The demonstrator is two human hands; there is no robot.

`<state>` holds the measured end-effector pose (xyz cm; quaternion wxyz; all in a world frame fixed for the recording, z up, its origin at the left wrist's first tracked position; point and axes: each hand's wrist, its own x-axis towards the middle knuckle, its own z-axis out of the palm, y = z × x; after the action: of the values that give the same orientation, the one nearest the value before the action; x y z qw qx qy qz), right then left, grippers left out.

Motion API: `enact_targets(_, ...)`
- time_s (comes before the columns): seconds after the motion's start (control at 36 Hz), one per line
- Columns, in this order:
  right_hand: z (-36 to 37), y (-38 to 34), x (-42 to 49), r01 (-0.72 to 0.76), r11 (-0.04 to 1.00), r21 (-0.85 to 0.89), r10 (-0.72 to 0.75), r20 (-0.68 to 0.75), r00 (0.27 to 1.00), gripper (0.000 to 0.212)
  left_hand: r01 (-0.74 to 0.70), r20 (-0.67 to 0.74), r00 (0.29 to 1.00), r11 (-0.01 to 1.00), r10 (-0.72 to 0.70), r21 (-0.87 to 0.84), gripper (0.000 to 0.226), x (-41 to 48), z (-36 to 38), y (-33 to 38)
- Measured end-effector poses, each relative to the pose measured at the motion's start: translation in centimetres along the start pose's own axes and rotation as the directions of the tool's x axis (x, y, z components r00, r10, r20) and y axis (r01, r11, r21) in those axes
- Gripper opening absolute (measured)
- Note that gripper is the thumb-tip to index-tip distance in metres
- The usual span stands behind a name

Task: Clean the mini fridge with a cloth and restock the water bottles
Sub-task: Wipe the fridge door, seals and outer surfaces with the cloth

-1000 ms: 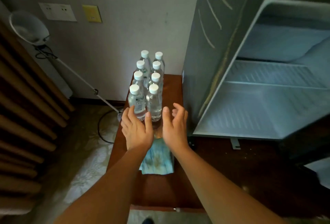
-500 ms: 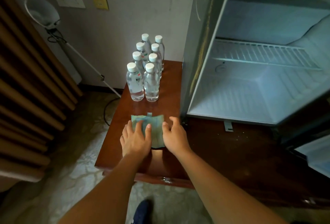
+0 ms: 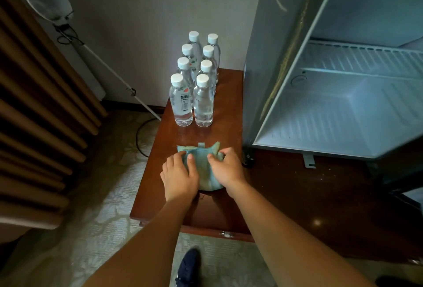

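Our left hand [image 3: 180,178] and right hand [image 3: 226,170] both grip the teal cloth [image 3: 203,173] on the wooden table [image 3: 229,112], so we judge pick-up in hand; next, carry it right into the open mini fridge [image 3: 343,115]

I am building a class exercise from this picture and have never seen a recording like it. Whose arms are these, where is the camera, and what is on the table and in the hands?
There is no machine here. A person wears one wide-angle camera on the head, looking forward and down, so the arms coming in from the bottom edge are their own. The left hand and right hand both grip a blue-green cloth that lies on a dark wooden table. Further back on the table stand eight capped water bottles, in two rows of four. To the right is the mini fridge, its inside open to view. It holds only a wire shelf; no bottles are in it yet.
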<state>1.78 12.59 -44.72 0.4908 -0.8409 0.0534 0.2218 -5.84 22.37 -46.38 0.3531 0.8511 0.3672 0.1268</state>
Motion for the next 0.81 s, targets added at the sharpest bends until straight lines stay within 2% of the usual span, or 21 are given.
enact_targets(0.14, -0.8, -0.7, -0.6, 0.097, 0.990, 0.106, -0.093, -0.039, 0.995, 0.017, -0.073, 0.022, 0.997, 0.997, 0.073, -0.034, 0.038, 0.1, -0.5, 0.2)
enact_targets(0.25, -3.1, -2.0, -2.1, 0.210, 0.967, 0.147, -0.204, -0.058, 0.977, 0.021, -0.184, -0.008, 0.983, 0.967, 0.186, -0.177, 0.059, -0.6, -1.5, 2.9)
enact_targets(0.39, -8.4, -3.3, -5.1, 0.353, 0.897, 0.266, -0.340, -0.096, 0.936, 0.019, -0.324, -0.030, 0.941, 0.873, 0.336, -0.364, 0.052, -2.1, -2.4, 8.4)
enact_targets(0.47, -12.3, -3.8, -7.4, 0.391, 0.854, 0.344, -0.373, -0.121, 0.920, 0.024, -0.403, -0.024, 0.897, 0.792, 0.442, -0.458, 0.055, -4.0, -3.0, 12.4)
enact_targets(0.61, -18.6, -5.2, -10.9, 0.468, 0.793, 0.390, -0.441, -0.161, 0.883, 0.015, -0.394, 0.095, 0.833, 0.704, 0.545, -0.591, 0.056, -7.7, -4.7, 20.3)
enact_targets(0.69, -21.9, -6.6, -13.1, 0.497, 0.756, 0.426, -0.463, -0.189, 0.866, 0.011, -0.371, 0.144, 0.806, 0.679, 0.575, -0.634, 0.068, -9.5, -5.8, 24.7)
enact_targets(0.81, -26.1, -8.2, -15.7, 0.491, 0.693, 0.527, -0.453, -0.211, 0.866, 0.016, -0.343, 0.141, 0.795, 0.628, 0.590, -0.698, 0.064, -11.8, -6.7, 29.2)
